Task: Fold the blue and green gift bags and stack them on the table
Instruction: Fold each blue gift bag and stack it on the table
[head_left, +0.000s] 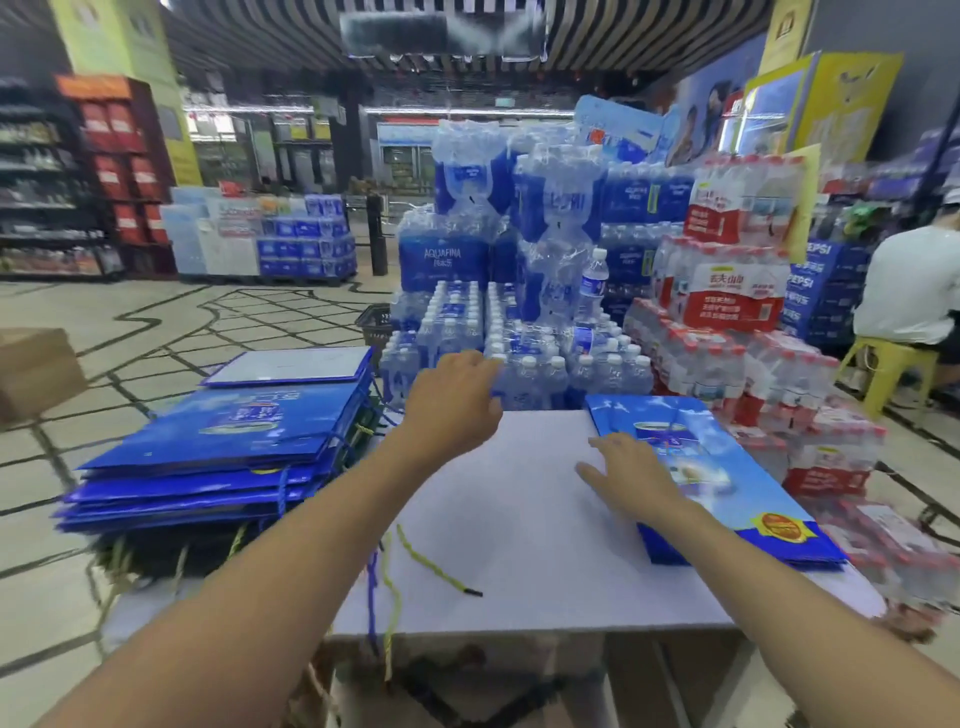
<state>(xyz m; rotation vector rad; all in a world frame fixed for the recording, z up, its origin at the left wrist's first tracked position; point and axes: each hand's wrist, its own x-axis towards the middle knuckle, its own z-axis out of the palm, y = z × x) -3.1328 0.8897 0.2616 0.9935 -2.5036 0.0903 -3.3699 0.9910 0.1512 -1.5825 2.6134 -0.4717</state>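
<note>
A flat blue gift bag (743, 499) lies on the right side of the white table (519, 545). My right hand (631, 475) rests on its left edge with fingers spread and straight. My left hand (454, 402) hovers above the table's far edge, fingers loosely curled and holding nothing. A pile of folded blue gift bags (208, 457) sits at the table's left, with darker bags underneath it. Loose cord handles (415, 558) in yellow-green and blue trail from the pile across the table.
Shrink-wrapped packs of water bottles (519, 358) are stacked just beyond the table, with red-labelled packs (737, 374) to the right. A person in white sits on a yellow stool (898, 374) at far right. A cardboard box (36, 369) stands on the floor at left.
</note>
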